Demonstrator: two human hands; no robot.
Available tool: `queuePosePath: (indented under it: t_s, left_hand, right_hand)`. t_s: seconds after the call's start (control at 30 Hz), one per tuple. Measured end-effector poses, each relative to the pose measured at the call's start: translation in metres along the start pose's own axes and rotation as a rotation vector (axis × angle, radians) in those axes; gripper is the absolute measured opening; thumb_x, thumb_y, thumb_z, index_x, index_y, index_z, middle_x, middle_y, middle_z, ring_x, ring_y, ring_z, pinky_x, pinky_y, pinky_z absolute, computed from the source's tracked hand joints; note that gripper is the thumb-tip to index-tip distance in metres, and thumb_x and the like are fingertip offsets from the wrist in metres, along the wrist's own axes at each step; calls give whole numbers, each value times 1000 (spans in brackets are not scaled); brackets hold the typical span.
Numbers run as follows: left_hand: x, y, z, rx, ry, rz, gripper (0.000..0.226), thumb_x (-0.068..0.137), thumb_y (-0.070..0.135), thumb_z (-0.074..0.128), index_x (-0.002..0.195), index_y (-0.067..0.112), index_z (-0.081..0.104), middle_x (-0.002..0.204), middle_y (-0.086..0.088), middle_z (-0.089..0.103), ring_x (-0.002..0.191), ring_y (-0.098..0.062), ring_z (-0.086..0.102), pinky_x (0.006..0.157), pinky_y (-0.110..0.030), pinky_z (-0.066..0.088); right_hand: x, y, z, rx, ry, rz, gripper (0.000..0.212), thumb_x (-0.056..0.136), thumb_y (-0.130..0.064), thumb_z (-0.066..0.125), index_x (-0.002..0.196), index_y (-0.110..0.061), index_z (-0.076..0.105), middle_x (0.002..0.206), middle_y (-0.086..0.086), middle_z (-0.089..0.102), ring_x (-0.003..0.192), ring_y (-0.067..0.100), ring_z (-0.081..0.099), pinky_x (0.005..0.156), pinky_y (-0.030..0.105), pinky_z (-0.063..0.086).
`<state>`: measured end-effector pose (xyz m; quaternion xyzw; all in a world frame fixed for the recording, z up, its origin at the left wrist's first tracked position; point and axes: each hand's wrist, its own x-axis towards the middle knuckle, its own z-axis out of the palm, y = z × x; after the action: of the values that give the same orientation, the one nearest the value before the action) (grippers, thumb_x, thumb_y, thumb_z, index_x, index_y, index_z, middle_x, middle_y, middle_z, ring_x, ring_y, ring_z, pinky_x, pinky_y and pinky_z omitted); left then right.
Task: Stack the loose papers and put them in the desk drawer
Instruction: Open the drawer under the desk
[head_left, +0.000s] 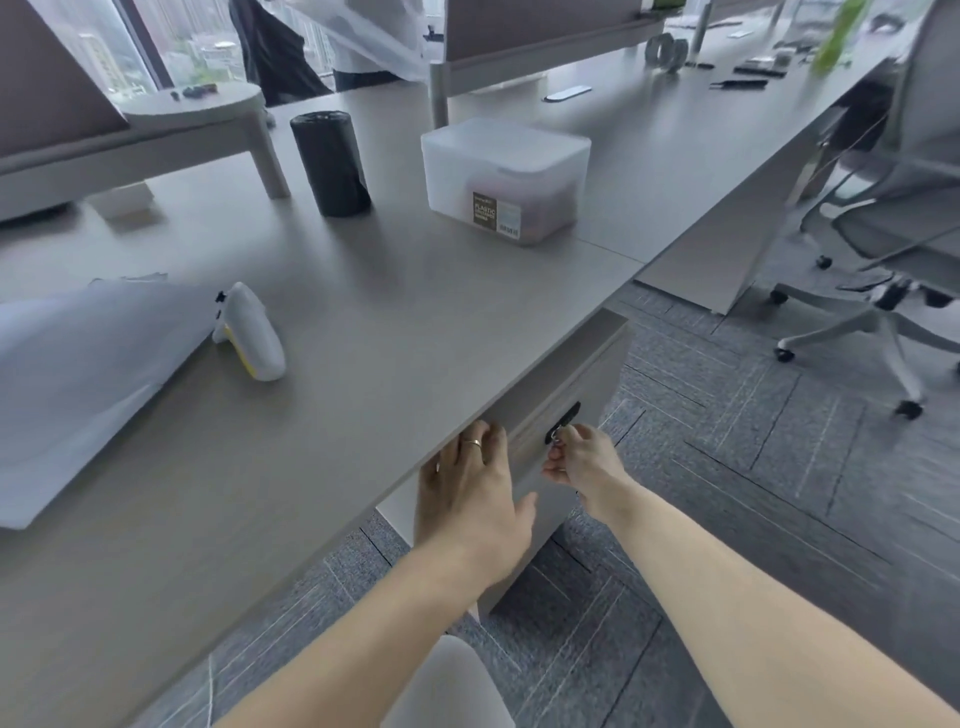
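Note:
The drawer unit (571, 410) hangs under the desk's front edge, its front closed, with a dark lock (562, 422) and a small key in it. My right hand (582, 460) pinches that key at the lock. My left hand (470, 488) lies flat against the drawer front just below the desk edge, fingers spread, a ring on one finger. A pile of white papers (78, 374) rests on the desk (389, 338) at the left, partly out of frame.
A white and yellow handheld device (252, 332) lies beside the papers. A black roll (330, 163) and a translucent plastic box (506, 179) stand further back. An office chair (883, 249) is at the right, on grey carpet. A person stands behind the desk at the top.

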<state>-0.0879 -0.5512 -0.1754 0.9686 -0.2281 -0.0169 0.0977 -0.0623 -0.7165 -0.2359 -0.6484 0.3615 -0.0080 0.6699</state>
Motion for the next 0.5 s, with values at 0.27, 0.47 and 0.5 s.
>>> queuePosePath:
  t_s: [0.27, 0.47, 0.5]
  left_hand:
    - [-7, 2, -3, 22, -22, -15, 71, 95, 57, 48, 152, 17, 37, 155, -4, 38, 142, -28, 36, 116, -42, 30]
    - [-20, 8, -7, 35, -60, -23, 73, 96, 55, 48, 154, 13, 34, 158, -8, 34, 143, -29, 33, 114, -43, 32]
    - [-22, 10, -8, 33, -68, -23, 73, 97, 55, 48, 155, 12, 34, 158, -9, 34, 143, -30, 32, 114, -43, 32]
  right_hand:
    - [-48, 40, -84, 42, 60, -18, 25, 105, -10, 41, 85, -2, 54, 73, 13, 56, 64, 26, 60, 54, 27, 60]
    - [-88, 70, -144, 60, 131, -18, 29, 106, -11, 39, 82, -8, 55, 74, 13, 56, 65, 27, 58, 66, 37, 58]
    - [-94, 74, -153, 66, 149, -16, 29, 106, -11, 39, 83, -8, 56, 74, 13, 56, 65, 26, 58, 65, 37, 57]
